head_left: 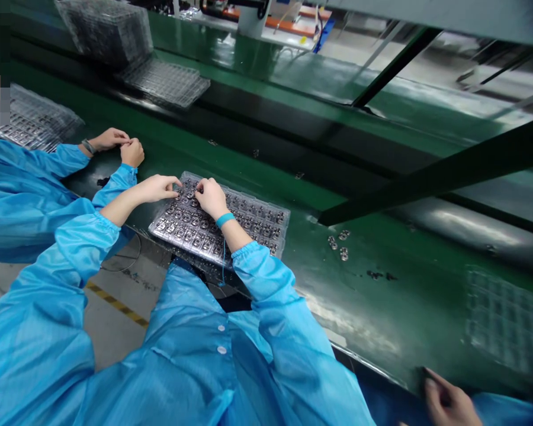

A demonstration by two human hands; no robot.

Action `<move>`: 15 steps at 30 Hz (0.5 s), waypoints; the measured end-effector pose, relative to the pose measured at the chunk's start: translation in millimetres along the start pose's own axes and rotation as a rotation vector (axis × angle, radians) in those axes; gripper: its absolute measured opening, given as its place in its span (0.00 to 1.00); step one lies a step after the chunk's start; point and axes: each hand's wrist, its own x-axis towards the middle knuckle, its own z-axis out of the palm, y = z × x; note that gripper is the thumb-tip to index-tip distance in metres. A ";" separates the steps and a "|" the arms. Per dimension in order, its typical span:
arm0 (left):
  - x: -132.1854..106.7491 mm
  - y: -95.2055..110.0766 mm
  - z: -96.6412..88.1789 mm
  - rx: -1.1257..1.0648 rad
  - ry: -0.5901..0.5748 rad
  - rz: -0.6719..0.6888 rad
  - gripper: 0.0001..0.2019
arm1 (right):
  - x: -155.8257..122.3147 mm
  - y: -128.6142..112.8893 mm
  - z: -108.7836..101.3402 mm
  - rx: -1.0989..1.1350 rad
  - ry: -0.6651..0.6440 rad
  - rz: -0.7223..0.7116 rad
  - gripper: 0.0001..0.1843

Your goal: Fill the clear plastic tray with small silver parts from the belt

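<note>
A clear plastic tray (249,222) with rows of small metal parts lies on the green table edge in front of me. My left hand (157,187) rests at the tray's far left corner, fingers bent and pinched over a pocket. My right hand (211,196) sits on the tray beside it, fingers curled down onto a small part; a blue wrist strap circles that wrist. What either hand grips is too small to see. Both my arms wear blue smock sleeves.
Three loose metal parts (339,242) lie right of the tray. A co-worker's hands (122,147) work at the left beside more trays (31,121). Stacked trays (164,80) sit at the back. Another person's hand (448,402) shows at bottom right. A dark beam (435,174) crosses overhead.
</note>
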 end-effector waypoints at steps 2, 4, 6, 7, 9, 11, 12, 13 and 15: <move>-1.1 -1.8 2.8 0.024 0.024 0.008 0.27 | 2.9 1.3 1.9 0.018 -0.003 -0.013 0.14; -0.1 -3.1 5.4 0.042 0.032 0.009 0.26 | 5.0 2.4 4.1 0.025 -0.007 -0.036 0.14; 2.4 -4.7 6.9 0.044 0.035 0.007 0.26 | 6.5 3.2 6.0 0.035 -0.008 -0.052 0.12; 4.0 -5.8 7.3 0.038 0.032 0.009 0.26 | 6.9 3.6 6.9 0.039 -0.007 -0.057 0.11; 7.0 -8.6 7.5 0.021 0.023 0.023 0.25 | 7.4 4.7 8.5 0.043 -0.001 -0.063 0.10; 9.1 -11.2 7.8 0.011 0.014 0.044 0.25 | 7.4 6.4 10.1 0.051 0.007 -0.077 0.10; 9.7 -12.1 8.3 0.007 0.020 0.056 0.25 | 7.3 7.4 10.9 0.062 0.013 -0.089 0.10; 10.1 -12.6 8.9 0.001 0.033 0.068 0.25 | 7.2 8.3 11.8 0.077 0.018 -0.105 0.10; 10.4 -12.1 10.9 -0.004 0.068 0.097 0.26 | 7.1 9.8 13.4 0.107 0.021 -0.140 0.11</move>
